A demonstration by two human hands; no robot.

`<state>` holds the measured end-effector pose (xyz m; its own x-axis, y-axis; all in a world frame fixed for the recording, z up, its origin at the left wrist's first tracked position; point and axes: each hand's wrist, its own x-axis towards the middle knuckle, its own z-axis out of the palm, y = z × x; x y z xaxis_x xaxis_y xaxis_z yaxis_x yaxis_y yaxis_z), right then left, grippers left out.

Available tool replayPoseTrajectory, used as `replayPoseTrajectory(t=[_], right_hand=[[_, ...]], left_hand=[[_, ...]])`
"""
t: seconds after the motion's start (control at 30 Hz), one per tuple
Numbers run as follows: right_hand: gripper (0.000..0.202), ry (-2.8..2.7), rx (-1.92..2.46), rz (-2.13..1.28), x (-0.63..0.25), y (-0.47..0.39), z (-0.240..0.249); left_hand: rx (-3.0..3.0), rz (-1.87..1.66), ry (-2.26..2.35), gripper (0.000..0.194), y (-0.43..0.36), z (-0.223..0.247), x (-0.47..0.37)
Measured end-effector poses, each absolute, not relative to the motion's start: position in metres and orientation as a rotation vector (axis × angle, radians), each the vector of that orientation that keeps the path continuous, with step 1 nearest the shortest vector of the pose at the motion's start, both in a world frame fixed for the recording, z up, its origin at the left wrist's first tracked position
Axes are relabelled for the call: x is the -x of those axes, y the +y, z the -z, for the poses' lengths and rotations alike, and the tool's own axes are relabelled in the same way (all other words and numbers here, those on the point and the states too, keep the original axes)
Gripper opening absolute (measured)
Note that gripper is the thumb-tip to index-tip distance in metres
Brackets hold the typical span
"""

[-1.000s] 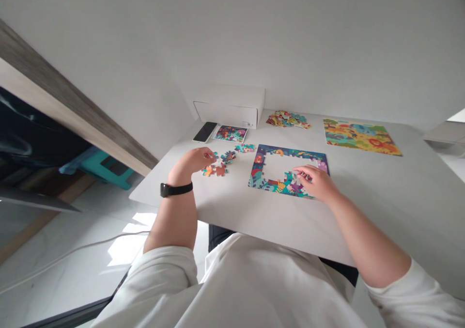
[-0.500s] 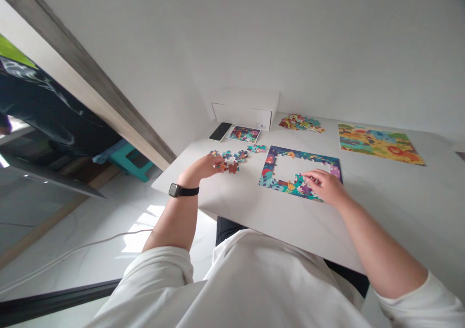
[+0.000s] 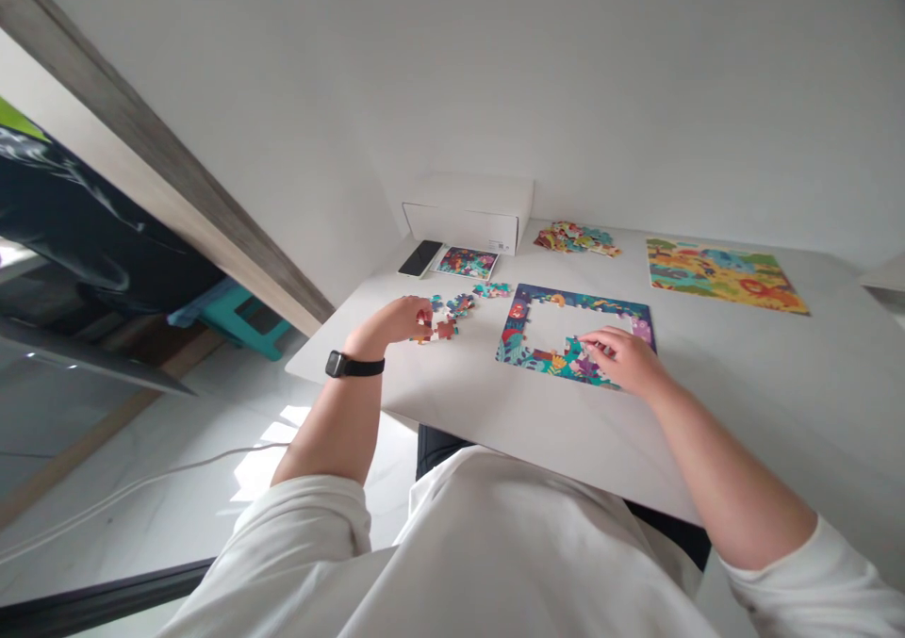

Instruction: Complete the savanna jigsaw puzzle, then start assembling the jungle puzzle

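Observation:
On the table lies a sea-themed jigsaw puzzle (image 3: pixel 510 338), its border joined and the middle of its frame bare. My right hand (image 3: pixel 626 355) rests over its lower right part, thumb and fingers pinched on a small puzzle piece at the inner edge, mostly hidden by the fingertips. To the left, my left hand (image 3: pixel 402 321), with a black watch on the wrist, has its fingers curled on a puzzle piece among loose puzzle pieces (image 3: pixel 445 329). Its fingers partly cover that piece. Several other loose pieces lie just beyond.
A phone (image 3: pixel 419 258) and a picture card (image 3: pixel 467 262) lie before a white box (image 3: pixel 467 219) near the wall. Farther back is a heap of pieces (image 3: pixel 574 238). An assembled yellow animal puzzle (image 3: pixel 728 275) lies at right. A teal stool (image 3: pixel 244 322) stands on the floor at left.
My left fingers have curled in more over the loose pieces. My right hand stays at the same place on the puzzle, and the whole view has shifted slightly.

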<state>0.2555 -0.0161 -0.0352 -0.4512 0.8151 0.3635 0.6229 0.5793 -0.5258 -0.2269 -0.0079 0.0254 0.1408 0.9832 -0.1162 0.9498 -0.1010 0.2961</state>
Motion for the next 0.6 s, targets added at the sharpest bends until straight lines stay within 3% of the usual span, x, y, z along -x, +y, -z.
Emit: replayPoseTrajectory(t=[0.07, 0.17, 0.37, 0.6], right_hand=[[0.025, -2.228, 1.14, -0.437, -0.255, -0.016, 0.035], [0.026, -2.226, 1.149, -0.447, -0.254, -0.016, 0.035], [0.027, -2.161, 1.138, -0.515, -0.251, -0.019, 0.035], [0.033, -1.844, 1.177, -0.82, -0.226, -0.014, 0.018]], left_hand=[[-2.024, -0.308, 1.811, 0.016, -0.009, -0.03, 0.223], [-1.877, -0.583, 1.64, 0.031, -0.007, -0.04, 0.207], [-1.499, -1.347, 1.185, 0.045, 0.011, -0.055, 0.12], [-1.213, -1.42, 0.802, 0.049, 0.031, -0.035, 0.013]])
